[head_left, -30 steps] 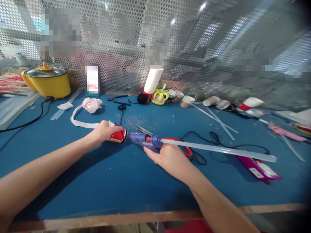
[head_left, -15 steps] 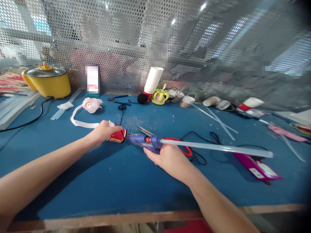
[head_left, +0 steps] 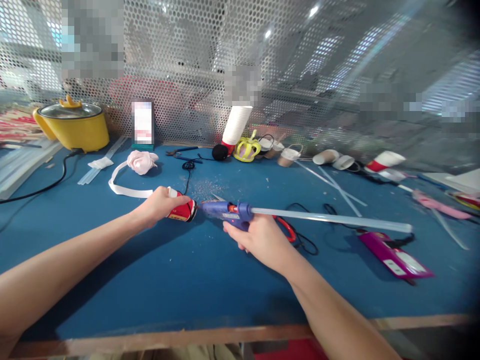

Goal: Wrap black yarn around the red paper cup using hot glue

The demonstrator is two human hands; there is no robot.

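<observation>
My left hand [head_left: 159, 205] grips a red and white paper cup [head_left: 182, 210] lying on its side on the blue table [head_left: 157, 280]. My right hand [head_left: 260, 240] holds a blue glue gun [head_left: 225, 211] whose nozzle points left, right at the cup's base. A long clear glue stick [head_left: 330, 220] sticks out of the gun's back toward the right. Red-handled scissors [head_left: 287, 231] lie under the gun, partly hidden by my right hand.
A yellow pot [head_left: 71, 127] stands back left, with a pink cloth flower and white ribbon [head_left: 140, 162] nearby. A cup stack [head_left: 236, 125], yellow crown [head_left: 246, 148] and small cup baskets line the perforated wall. A purple tool [head_left: 393, 255] and black cables lie right.
The glue gun has lifted and levelled a little, its nozzle drawing closer to the cup's base. My left hand and the cup stayed in place.
</observation>
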